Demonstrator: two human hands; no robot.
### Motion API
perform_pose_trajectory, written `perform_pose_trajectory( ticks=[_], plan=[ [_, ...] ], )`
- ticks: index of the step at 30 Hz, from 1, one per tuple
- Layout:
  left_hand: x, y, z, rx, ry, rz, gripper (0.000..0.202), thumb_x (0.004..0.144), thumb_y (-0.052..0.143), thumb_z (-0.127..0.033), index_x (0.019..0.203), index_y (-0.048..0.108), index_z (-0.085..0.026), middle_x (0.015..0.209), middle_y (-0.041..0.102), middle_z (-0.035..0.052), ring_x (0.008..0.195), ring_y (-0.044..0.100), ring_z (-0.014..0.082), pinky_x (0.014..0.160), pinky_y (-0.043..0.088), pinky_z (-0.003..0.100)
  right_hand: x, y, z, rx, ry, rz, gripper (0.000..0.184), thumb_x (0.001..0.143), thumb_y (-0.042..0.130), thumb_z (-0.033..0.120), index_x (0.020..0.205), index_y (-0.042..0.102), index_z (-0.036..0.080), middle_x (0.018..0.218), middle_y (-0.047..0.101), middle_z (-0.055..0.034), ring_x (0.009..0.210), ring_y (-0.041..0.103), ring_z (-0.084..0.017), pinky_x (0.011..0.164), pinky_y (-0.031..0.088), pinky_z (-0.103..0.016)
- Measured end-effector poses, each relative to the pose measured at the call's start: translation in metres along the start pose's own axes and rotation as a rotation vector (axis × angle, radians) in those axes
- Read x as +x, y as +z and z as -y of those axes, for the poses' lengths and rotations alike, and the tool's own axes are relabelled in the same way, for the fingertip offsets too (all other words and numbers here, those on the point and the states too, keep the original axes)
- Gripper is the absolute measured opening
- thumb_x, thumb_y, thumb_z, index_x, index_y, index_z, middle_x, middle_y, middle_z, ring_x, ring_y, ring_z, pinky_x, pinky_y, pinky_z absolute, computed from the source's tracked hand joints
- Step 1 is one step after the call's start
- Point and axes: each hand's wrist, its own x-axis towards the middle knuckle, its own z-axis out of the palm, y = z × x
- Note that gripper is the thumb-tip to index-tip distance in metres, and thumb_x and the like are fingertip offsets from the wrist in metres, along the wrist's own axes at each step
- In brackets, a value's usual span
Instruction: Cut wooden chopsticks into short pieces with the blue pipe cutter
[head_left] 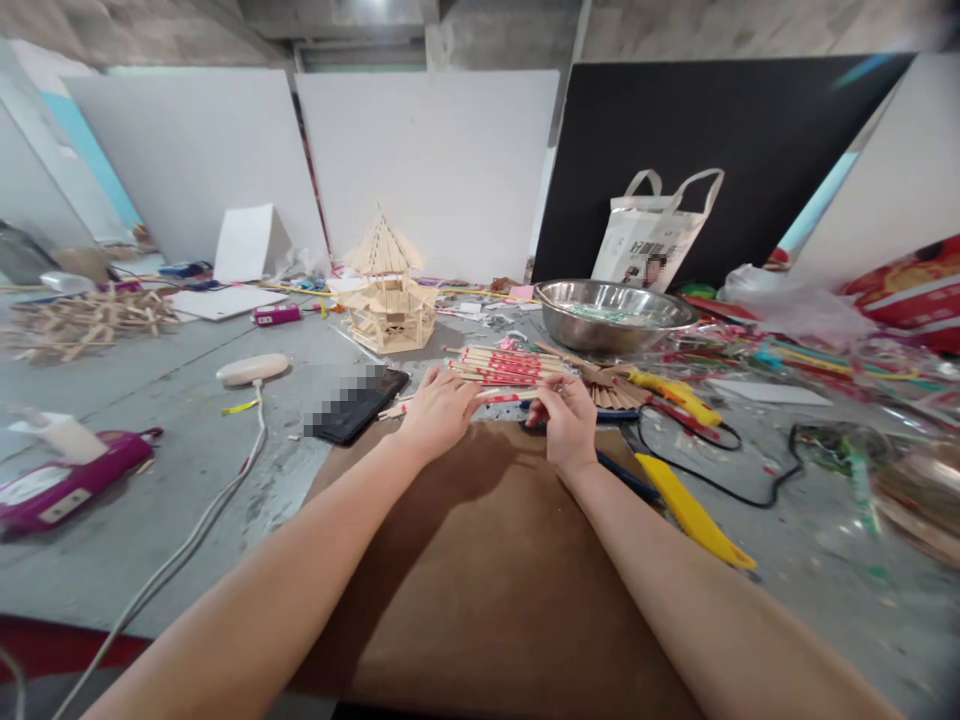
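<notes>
My right hand [570,422] pinches the right end of a thin pale stick with red print [506,397], which looks like a wrapped chopstick. The fingers of my left hand [441,412] are closed on its left part and hide that end. Just beyond both hands lies a bundle of similar red-printed sticks [501,366], side by side. A brown board [480,570] lies below my forearms. Close to my left hand is a black phone [358,408], partly blurred out.
A wooden-stick pavilion model [390,300] stands behind. Rightward are a steel bowl [615,320], a yellow glue gun [679,395], a yellow cutter [694,515] and a white bag [649,240]. Leftward lie a white cable [225,520], a purple power strip [82,485] and a stick pile [90,320].
</notes>
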Motion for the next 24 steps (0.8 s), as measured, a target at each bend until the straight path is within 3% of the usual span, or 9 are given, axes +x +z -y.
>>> perform_pose_trajectory(
  ticks=[3,7,12,19,24],
  plan=[
    [-0.007,0.009,-0.004,0.019,-0.069,0.130,0.040,0.084,0.017,-0.035,0.084,0.051,-0.015,0.076,0.059,0.0082,0.077,0.053,0.0173,0.071,0.037,0.029,0.003,0.000,0.004,0.133,0.113,-0.053,0.022,0.061,0.057,0.025,0.079,0.045,0.019,0.043,0.045,0.0099,0.034,0.042,-0.007,0.034,0.037,-0.019],
    [-0.012,0.016,-0.013,-0.002,-0.188,0.219,0.040,0.084,0.012,-0.037,0.090,0.044,-0.016,0.074,0.060,0.0071,0.067,0.057,0.0176,0.059,0.039,0.027,0.002,0.002,0.006,0.217,0.257,0.052,0.022,0.062,0.058,0.034,0.070,0.052,0.014,0.044,0.046,0.0063,0.036,0.043,-0.006,0.034,0.037,-0.019],
    [-0.013,0.017,-0.023,-0.063,-0.228,0.237,0.040,0.084,0.008,-0.038,0.091,0.041,-0.018,0.072,0.060,0.0060,0.068,0.058,0.0193,0.057,0.039,0.027,-0.006,0.007,0.004,0.178,0.314,0.117,0.026,0.060,0.061,0.038,0.068,0.055,0.013,0.044,0.046,0.0066,0.035,0.042,-0.005,0.033,0.035,-0.017],
    [-0.014,0.013,-0.025,-0.121,-0.284,0.251,0.040,0.084,0.009,-0.040,0.090,0.042,-0.017,0.075,0.060,0.0061,0.072,0.059,0.0180,0.061,0.040,0.026,-0.022,0.019,-0.002,0.111,0.419,0.250,0.026,0.058,0.062,0.037,0.056,0.051,0.014,0.045,0.049,0.0052,0.035,0.041,-0.004,0.034,0.034,-0.018],
    [-0.013,0.014,-0.024,-0.124,-0.263,0.264,0.039,0.084,0.010,-0.039,0.089,0.043,-0.018,0.075,0.061,0.0060,0.071,0.059,0.0176,0.061,0.040,0.026,-0.024,0.021,-0.002,0.081,0.480,0.301,0.027,0.057,0.062,0.038,0.058,0.050,0.014,0.047,0.049,0.0047,0.036,0.042,-0.005,0.034,0.035,-0.019]
  ],
)
